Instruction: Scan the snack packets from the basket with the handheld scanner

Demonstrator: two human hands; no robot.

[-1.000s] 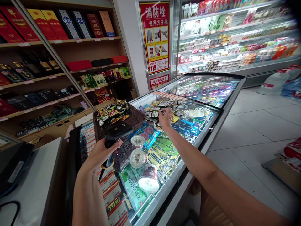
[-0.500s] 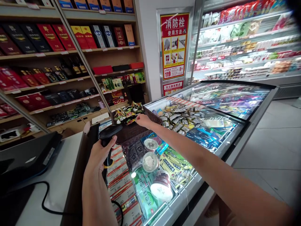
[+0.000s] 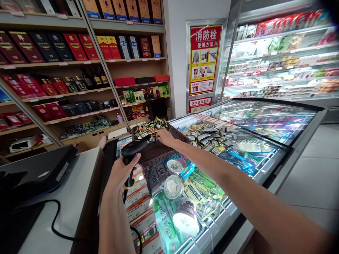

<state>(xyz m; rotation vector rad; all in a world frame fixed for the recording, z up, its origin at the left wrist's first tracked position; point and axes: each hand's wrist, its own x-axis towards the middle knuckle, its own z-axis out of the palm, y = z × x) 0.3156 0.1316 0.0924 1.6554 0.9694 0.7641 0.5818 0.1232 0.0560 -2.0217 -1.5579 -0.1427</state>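
Observation:
My left hand (image 3: 119, 173) is wrapped round the handle of a black barcode scanner (image 3: 134, 146), its thumb along the neck and the scanner head tilted over the basket's near side. A brown woven basket (image 3: 156, 154) rests on the glass lid of a freezer, with a pile of small, colourful snack packets (image 3: 148, 127) in its far part. At the right edge of that pile, the fingers of my right hand (image 3: 165, 137) are closed on the end of a snack packet, mostly hidden by the pile and the fingers.
Under the freezer's glass (image 3: 209, 229) lie ice-cream tubs and bagged ices. Price labels (image 3: 137, 211) line its left side. A counter (image 3: 79, 183) with a black device and the cable (image 3: 54, 215) stands at left. Shelves of boxes and bottles rise behind; a lit chiller is at right.
The view has shifted, so everything sits slightly lower and further right. My right hand stays by the packets, its fingers now reaching more onto them. The left hand still holds the scanner.

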